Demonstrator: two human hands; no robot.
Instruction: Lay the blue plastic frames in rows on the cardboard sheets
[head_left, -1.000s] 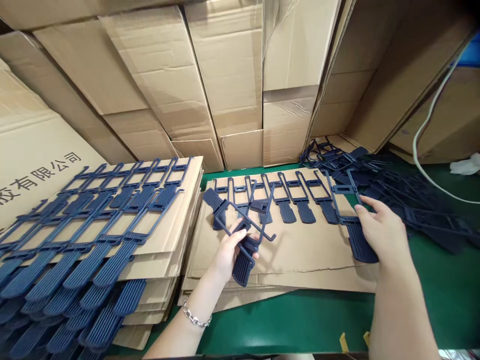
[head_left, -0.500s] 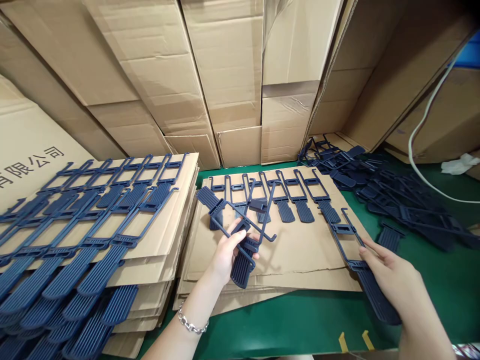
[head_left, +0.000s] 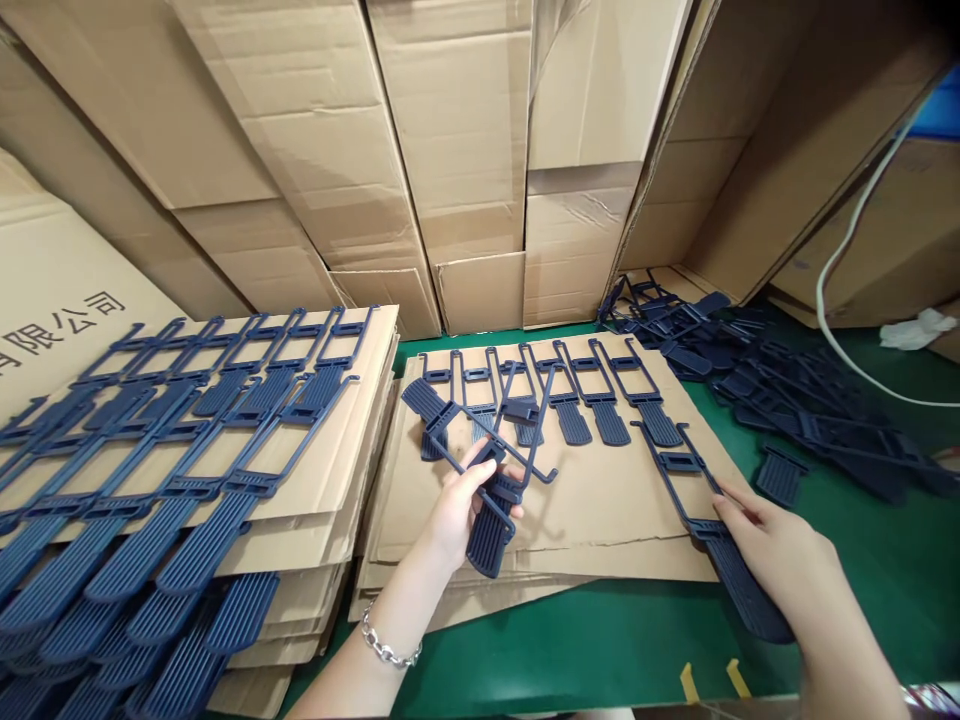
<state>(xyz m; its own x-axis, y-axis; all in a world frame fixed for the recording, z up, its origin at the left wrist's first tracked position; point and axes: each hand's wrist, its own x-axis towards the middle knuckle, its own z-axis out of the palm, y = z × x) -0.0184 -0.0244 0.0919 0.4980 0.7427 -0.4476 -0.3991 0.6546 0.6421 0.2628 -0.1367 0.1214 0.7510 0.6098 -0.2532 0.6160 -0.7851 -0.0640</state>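
Observation:
My left hand (head_left: 459, 505) is closed round a small bundle of dark blue plastic parts (head_left: 491, 455), each a ribbed paddle with a thin wire-like frame, held crossed above the cardboard sheet (head_left: 600, 500). My right hand (head_left: 780, 560) grips one more blue part (head_left: 720, 535) by its ribbed paddle at the sheet's right front corner, with the frame end pointing away over the cardboard. A row of the same parts (head_left: 570, 395) lies side by side along the sheet's far edge.
A stack of cardboard sheets (head_left: 330, 470) covered with rows of blue parts stands at the left. A loose heap of blue parts (head_left: 787, 390) lies on the green table (head_left: 600, 640) at the right. Cardboard boxes (head_left: 450, 150) line the back. A white cable (head_left: 840, 260) hangs at right.
My right hand drew one blue part off the row's right end toward the near right corner, then nudged it slightly left. The left hand kept its bundle almost still.

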